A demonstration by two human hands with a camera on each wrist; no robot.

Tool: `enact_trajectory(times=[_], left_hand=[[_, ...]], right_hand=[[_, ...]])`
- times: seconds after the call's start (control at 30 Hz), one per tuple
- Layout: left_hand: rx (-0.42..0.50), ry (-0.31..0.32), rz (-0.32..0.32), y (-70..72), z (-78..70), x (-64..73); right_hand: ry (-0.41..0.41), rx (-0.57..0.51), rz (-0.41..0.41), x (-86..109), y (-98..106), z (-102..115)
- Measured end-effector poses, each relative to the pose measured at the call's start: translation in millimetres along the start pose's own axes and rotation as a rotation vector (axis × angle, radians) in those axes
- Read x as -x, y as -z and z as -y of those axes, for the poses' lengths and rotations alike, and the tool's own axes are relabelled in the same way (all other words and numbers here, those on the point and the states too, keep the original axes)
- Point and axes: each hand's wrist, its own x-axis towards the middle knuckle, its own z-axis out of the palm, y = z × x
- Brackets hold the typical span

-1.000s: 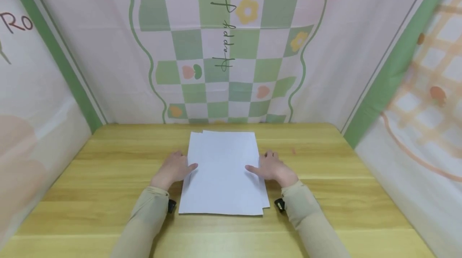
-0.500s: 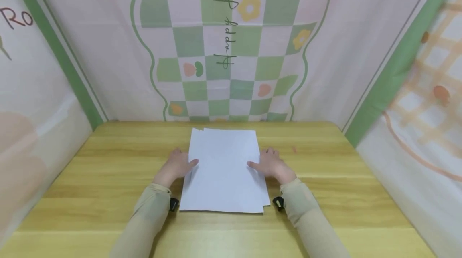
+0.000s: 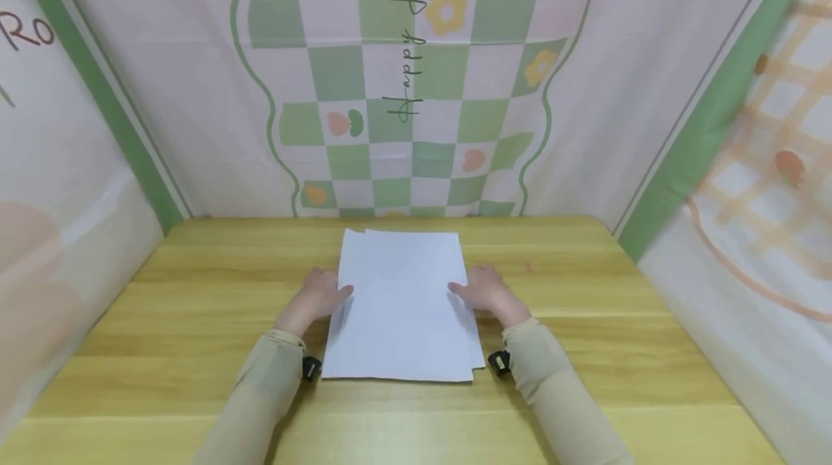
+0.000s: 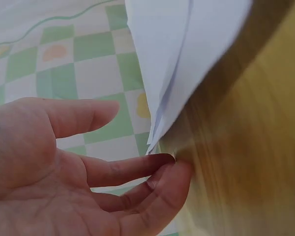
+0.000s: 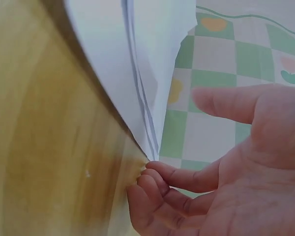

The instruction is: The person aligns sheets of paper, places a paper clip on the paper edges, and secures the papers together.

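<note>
A small stack of white paper sheets (image 3: 403,306) lies on the wooden table, its sheets not quite lined up: corners stick out at the far left and near right. At the stack's left edge is my left hand (image 3: 318,295), thumb stretched out over the top sheet. My right hand (image 3: 484,290) mirrors it at the right edge. In the left wrist view, the bent fingertips (image 4: 174,167) meet the table right by the paper edge, the thumb apart from the sheets. The right wrist view has the fingertips (image 5: 150,169) likewise at the edge, the thumb raised clear of the paper.
The wooden table (image 3: 195,349) extends around the stack on all sides. Behind it hangs a green and white checkered curtain (image 3: 390,89), with more printed cloth (image 3: 734,198) to the right and left. Dark wrist cameras (image 3: 500,362) sit under both sleeves.
A far left corner of the stack now pokes slightly further out than a second ago. The right thumb has drawn back a little toward the right edge. The hands otherwise stay put.
</note>
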Motion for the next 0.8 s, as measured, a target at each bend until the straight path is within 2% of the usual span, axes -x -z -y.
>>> enact_trajectory(times=[0.37,0.57,0.8], left_hand=[[0.075,0.025,-0.024,-2.8,-5.6,5.7],[0.075,0.009,-0.036,-5.9,-5.3,5.2],[0.072,0.032,-0.052,-9.1,-7.9,3.8]], right_hand=[[-0.025,-0.055,-0.005,1.6,1.0,1.5],[-0.040,-0.095,-0.015,2.0,0.2,3.0],[-0.046,-0.125,-0.018,2.7,0.9,5.2]])
